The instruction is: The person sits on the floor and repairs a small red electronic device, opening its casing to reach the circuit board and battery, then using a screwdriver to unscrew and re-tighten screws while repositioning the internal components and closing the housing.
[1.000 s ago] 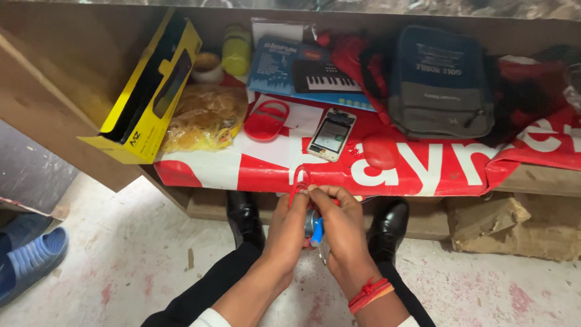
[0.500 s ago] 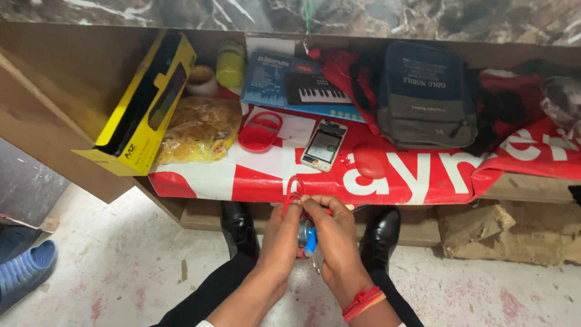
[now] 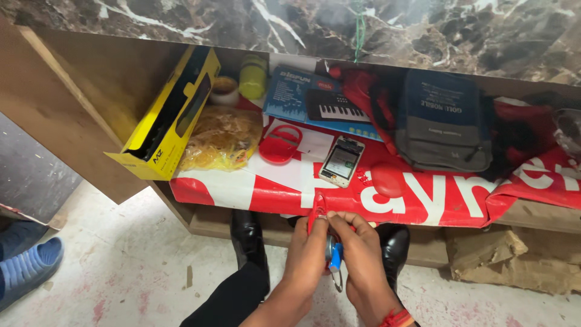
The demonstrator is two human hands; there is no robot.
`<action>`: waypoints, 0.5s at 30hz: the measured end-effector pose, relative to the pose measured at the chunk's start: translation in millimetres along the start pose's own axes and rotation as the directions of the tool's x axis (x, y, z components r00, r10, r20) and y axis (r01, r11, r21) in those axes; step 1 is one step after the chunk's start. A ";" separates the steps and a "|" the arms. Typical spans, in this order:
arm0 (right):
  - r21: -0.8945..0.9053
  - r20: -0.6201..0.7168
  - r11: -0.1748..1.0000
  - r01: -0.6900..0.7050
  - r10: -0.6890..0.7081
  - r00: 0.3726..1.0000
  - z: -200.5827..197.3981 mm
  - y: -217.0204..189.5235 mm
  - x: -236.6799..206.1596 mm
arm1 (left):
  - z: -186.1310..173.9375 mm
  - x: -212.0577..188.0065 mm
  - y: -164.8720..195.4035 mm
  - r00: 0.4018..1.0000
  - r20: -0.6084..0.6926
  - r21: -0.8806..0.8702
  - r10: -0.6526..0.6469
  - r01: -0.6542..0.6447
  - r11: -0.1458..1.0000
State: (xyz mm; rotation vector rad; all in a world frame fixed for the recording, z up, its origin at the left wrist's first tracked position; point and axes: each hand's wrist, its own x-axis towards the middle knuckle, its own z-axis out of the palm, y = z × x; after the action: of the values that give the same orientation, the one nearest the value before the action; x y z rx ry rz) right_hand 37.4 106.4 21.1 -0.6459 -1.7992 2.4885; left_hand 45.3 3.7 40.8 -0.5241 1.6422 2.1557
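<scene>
Hands: left hand (image 3: 307, 254) and right hand (image 3: 362, 260) pressed together at 6 o'clock, low in view, fingers curled tight around a small object.
Held thing: small blue-and-silver object (image 3: 334, 261) pinched between both hands, with a metal ring (image 3: 338, 281) dangling below; red piece (image 3: 316, 215) sticking up at 12 o'clock from the left fingers. Exact kind too small to tell.
Wrist: red band (image 3: 396, 318) on the right wrist.
Below: black shoes (image 3: 245, 236) on a pale, red-flecked floor (image 3: 121, 272); blue slipper (image 3: 27, 266) at 9 o'clock.
Shelf edge: red and white banner (image 3: 423, 197) draped over the shelf front, just above the hands.
On the banner: phone (image 3: 342, 160) at 12 o'clock, lying flat; red round holder (image 3: 279, 144) at 11 o'clock; bag of yellow rubber bands (image 3: 221, 138) further left.
Left wall: yellow box (image 3: 169, 118) leaning tilted at 10 o'clock.
Further back: toy keyboard box (image 3: 315, 100), yellow-green jar (image 3: 253, 75), grey and blue backpack (image 3: 448, 121) at 1 o'clock.
Farthest: dark marble counter (image 3: 423, 30) across the top.
</scene>
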 end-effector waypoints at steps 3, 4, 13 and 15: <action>0.011 -0.001 1.000 -0.001 0.001 1.000 0.4 0.0 0.0 | 1.0 -0.7 1.6 1.000 -0.006 -0.007 -0.002 0.002 1.000; 0.019 0.001 1.000 0.001 -0.001 1.000 0.6 0.1 -0.5 | 1.2 -0.8 1.6 1.000 -0.010 -0.002 -0.009 0.009 1.000; -0.014 -0.028 1.000 -0.008 0.008 1.000 -2.7 -6.8 -1.6 | 2.6 4.1 -5.2 0.997 0.030 -0.037 0.076 -0.075 0.996; -0.014 -0.032 1.000 -0.027 0.027 0.999 -3.7 -6.1 -2.6 | 2.1 4.3 -7.1 0.999 0.012 -0.015 0.046 -0.046 0.999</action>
State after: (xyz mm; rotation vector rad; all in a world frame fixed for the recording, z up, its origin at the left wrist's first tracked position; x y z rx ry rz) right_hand 39.6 111.2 26.5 -0.7112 -1.8113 2.4693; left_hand 45.1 7.9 33.3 -0.4809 1.6482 2.2008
